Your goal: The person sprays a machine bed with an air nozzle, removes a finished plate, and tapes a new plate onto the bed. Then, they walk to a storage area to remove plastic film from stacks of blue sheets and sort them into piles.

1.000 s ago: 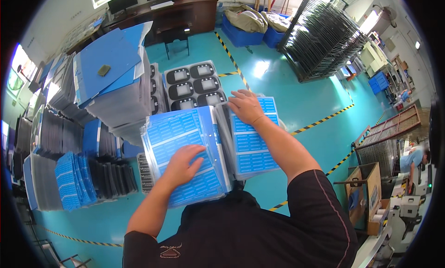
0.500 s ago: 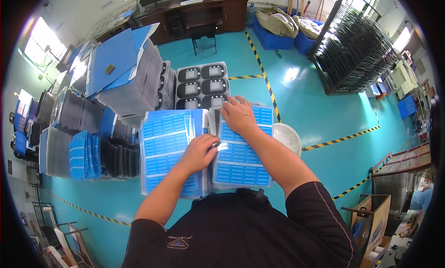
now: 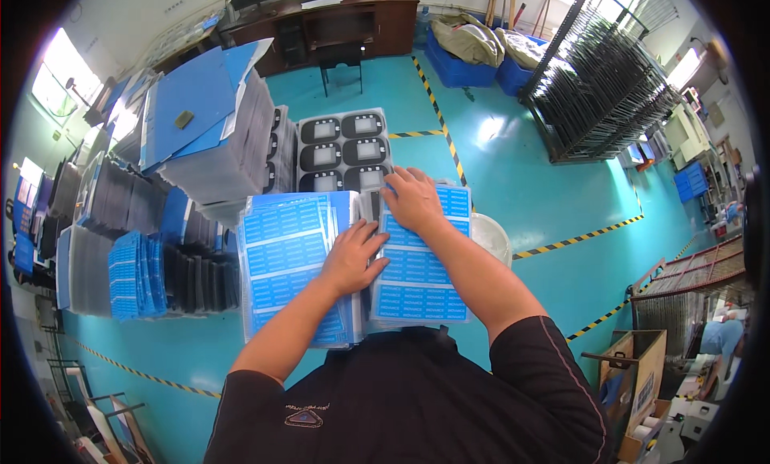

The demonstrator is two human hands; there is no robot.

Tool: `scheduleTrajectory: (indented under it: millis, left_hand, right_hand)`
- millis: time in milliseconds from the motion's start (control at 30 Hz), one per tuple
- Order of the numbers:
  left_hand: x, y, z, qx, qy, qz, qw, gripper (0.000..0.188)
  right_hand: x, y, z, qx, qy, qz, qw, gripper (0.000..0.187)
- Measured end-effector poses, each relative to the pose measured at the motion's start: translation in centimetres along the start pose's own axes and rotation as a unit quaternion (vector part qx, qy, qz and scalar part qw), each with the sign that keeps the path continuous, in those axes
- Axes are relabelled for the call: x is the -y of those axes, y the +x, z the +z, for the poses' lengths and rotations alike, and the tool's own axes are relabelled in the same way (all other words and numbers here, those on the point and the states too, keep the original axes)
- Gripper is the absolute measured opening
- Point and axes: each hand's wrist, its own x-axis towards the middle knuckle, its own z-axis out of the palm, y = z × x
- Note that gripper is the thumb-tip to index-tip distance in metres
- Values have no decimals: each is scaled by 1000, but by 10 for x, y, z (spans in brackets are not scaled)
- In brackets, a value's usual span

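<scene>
Two stacks of blue printed sheets lie side by side before me. On the right stack [image 3: 425, 283], my right hand [image 3: 413, 199] rests near the far left corner, its fingers bent slightly over the sheets. My left hand [image 3: 353, 257] lies at the gap between the stacks, fingers spread, with fingertips and thumb touching the right stack's left edge. Its wrist is over the left stack [image 3: 281, 239], whose sheets are fanned unevenly. No sheet is visibly pinched in either hand.
Beyond the stacks are clear sheets with black frame shapes [image 3: 363, 151]. A tall pile topped with blue boards [image 3: 188, 103] rises at the left, with more sheet bundles [image 3: 136, 275] beside it. A white bucket [image 3: 491, 241] stands right; a black rack [image 3: 601, 83] stands farther off.
My left hand's fingers have spread and reached forward along the right stack's edge. My right hand stays at the far corner. The whole view has shifted slightly.
</scene>
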Motion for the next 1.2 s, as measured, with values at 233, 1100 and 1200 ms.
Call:
scheduleTrajectory:
  millis: [233, 1100, 1200]
  left_hand:
    - [2, -2, -1, 1, -15, -11, 1000, 47]
    - [1, -1, 0, 6, -16, -19, 1000, 47]
    - [2, -2, -2, 6, -16, -24, 1000, 47]
  right_hand:
    - [-1, 3, 5, 18, 3, 11, 1000, 28]
    - [-1, 1, 4, 1, -11, -9, 1000, 26]
    - [0, 2, 7, 5, -6, -12, 1000, 26]
